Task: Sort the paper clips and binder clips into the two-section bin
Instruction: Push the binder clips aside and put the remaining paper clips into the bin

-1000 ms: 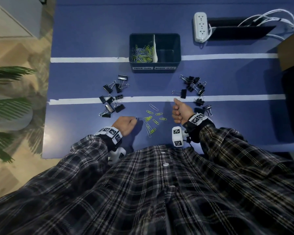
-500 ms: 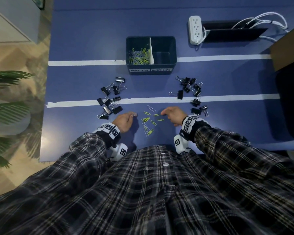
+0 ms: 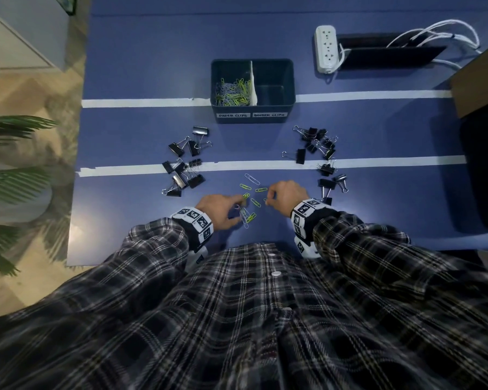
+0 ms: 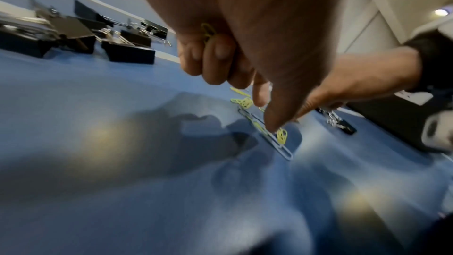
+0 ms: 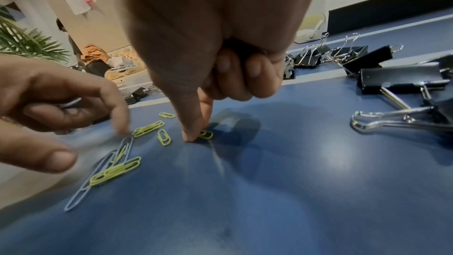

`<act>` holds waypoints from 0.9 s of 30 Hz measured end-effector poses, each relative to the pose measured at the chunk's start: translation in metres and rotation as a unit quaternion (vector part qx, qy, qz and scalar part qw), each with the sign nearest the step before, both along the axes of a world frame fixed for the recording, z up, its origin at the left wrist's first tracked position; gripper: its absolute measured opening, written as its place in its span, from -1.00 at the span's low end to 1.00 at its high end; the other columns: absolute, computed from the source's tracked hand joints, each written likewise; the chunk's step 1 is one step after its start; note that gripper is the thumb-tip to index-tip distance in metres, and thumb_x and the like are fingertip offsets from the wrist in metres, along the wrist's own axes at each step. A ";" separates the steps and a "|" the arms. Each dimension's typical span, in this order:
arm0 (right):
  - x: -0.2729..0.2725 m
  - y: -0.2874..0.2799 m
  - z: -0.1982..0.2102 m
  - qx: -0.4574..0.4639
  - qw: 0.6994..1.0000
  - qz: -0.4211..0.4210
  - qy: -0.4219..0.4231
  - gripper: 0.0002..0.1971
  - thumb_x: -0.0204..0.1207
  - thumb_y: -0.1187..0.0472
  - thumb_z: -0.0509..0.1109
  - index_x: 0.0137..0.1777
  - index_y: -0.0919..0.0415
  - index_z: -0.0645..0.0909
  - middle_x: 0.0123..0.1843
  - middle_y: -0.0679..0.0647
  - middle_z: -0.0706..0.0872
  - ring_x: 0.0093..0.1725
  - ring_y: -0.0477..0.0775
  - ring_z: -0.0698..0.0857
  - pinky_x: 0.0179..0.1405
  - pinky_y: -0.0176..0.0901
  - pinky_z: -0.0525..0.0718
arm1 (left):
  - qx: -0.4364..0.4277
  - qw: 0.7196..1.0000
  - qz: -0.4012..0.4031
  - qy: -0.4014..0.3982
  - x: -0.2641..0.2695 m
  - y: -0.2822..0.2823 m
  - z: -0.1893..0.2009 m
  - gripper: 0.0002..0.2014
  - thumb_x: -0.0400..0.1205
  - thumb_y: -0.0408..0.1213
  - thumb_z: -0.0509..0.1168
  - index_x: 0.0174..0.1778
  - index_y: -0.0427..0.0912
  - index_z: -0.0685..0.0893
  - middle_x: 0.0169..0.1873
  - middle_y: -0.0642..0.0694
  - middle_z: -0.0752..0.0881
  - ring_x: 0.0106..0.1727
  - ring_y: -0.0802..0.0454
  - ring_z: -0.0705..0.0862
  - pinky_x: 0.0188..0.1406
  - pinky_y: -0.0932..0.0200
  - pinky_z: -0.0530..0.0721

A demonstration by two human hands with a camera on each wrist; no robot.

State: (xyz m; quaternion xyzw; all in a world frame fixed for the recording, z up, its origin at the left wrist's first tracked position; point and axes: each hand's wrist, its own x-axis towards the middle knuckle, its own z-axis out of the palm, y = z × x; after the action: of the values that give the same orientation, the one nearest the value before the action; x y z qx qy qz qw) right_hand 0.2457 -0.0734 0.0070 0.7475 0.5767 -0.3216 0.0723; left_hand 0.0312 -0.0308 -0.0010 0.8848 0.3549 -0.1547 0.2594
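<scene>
The dark two-section bin (image 3: 252,119) stands mid-table; its left section holds several paper clips (image 3: 233,91), and its right section (image 3: 273,91) looks bare. Loose green and silver paper clips (image 3: 251,192) lie between my hands. My left hand (image 3: 238,205) keeps a green clip (image 4: 208,30) in its curled fingers while thumb and forefinger come down on a long silver clip (image 4: 269,137). My right hand (image 5: 196,137) pinches a small green clip (image 5: 207,134) against the table with thumb and forefinger, the other fingers curled. Black binder clips lie in a left cluster (image 3: 185,164) and a right cluster (image 3: 319,153).
A white power strip (image 3: 326,49) and a black cable tray (image 3: 386,54) sit at the back right. A brown box corner (image 3: 479,80) and a dark object (image 3: 485,175) stand at the right edge. Two white tape lines (image 3: 138,102) cross the blue table. Plant leaves hang off to the left.
Both hands have moved inward onto the loose paper clips. The right hand turned from a raised fist down to the table; the left hand slid right.
</scene>
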 end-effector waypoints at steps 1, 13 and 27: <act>-0.001 0.000 0.000 -0.007 1.000 0.002 -0.003 -0.89 0.51 0.11 0.39 -0.05 0.07 0.72 0.04 0.12 0.76 0.07 0.24 0.70 -0.12 -0.15 0.50 | -0.002 1.000 -0.027 -0.005 0.001 0.000 -0.003 -0.58 0.58 0.06 0.26 0.38 0.15 0.47 0.21 0.06 0.71 0.19 -0.06 0.68 0.01 0.16 0.53; -0.006 0.000 -0.005 -0.075 0.997 0.004 0.025 -0.77 0.39 0.03 0.38 -0.41 0.13 0.54 -0.31 0.12 0.64 -0.22 0.23 0.64 -0.29 -0.17 0.51 | 0.028 0.999 -0.032 -0.001 0.009 -0.001 -0.009 -0.78 0.63 -0.02 0.22 0.10 -0.02 0.56 0.06 -0.05 0.75 0.05 -0.14 0.71 -0.06 0.11 0.56; 0.039 -0.020 -0.007 -0.019 0.995 -0.025 0.099 -0.85 0.28 0.03 0.54 -0.19 -0.08 0.65 -0.40 -0.20 0.61 -0.24 -0.02 0.66 -0.19 -0.19 0.63 | 0.008 0.999 -0.021 0.039 0.000 -0.004 -0.007 -0.74 0.64 0.00 0.19 0.09 -0.10 0.52 0.01 -0.15 0.74 0.00 -0.17 0.69 -0.03 0.07 0.55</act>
State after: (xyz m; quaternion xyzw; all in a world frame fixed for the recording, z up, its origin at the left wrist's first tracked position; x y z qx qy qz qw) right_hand 0.2851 -0.0931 0.0004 0.7246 0.5561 -0.4066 0.0217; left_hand 0.0314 -0.0349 -0.0082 0.8873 0.3476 -0.1918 0.2346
